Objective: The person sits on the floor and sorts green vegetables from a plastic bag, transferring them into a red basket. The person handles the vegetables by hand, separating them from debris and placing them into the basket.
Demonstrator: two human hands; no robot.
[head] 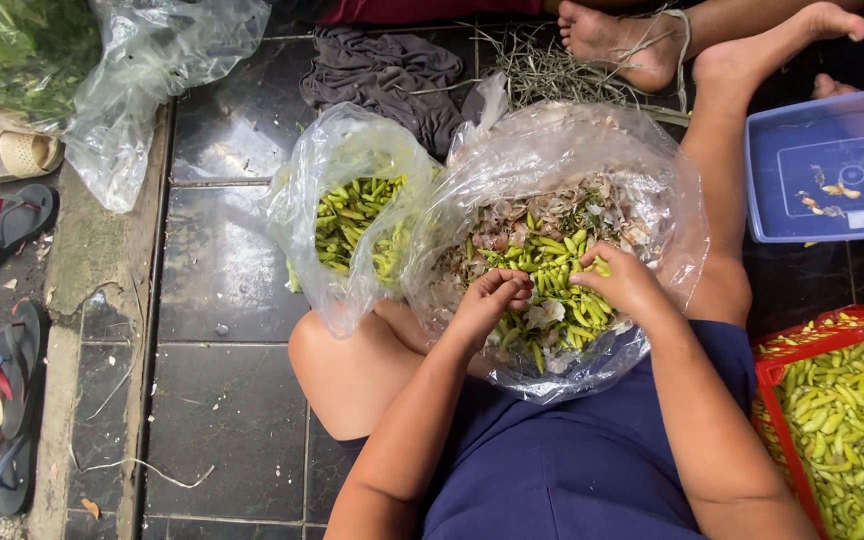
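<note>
Clear plastic holds everything here: a big bag (552, 140) lies open across the seated person's lap, full of green pods (552, 270) mixed with pale husks (512, 215). Both forearms reach forward and down into it, elbows bent, wrists dropped over the pile. The left hand (487, 300) is curled, its fingers drawn together on the pods at the near left of the heap; whether they pinch one pod I cannot tell. The right hand (624, 282) lies palm down just across from it, fingers bent and closed over the pods, thumb toward the left hand. The two hands are near each other but not touching.

The pods lie jumbled, with no common direction; many in the middle of the heap run their long axis roughly away from the person.

A smaller bag (352, 150) of pods stands just left of the big one, touching it. A red crate (774, 370) of pods sits at the person's right, and a blue tub (832, 165) lies beyond it. Sandals (12, 225) rest at the far left, off the dark tiles (222, 270).
</note>
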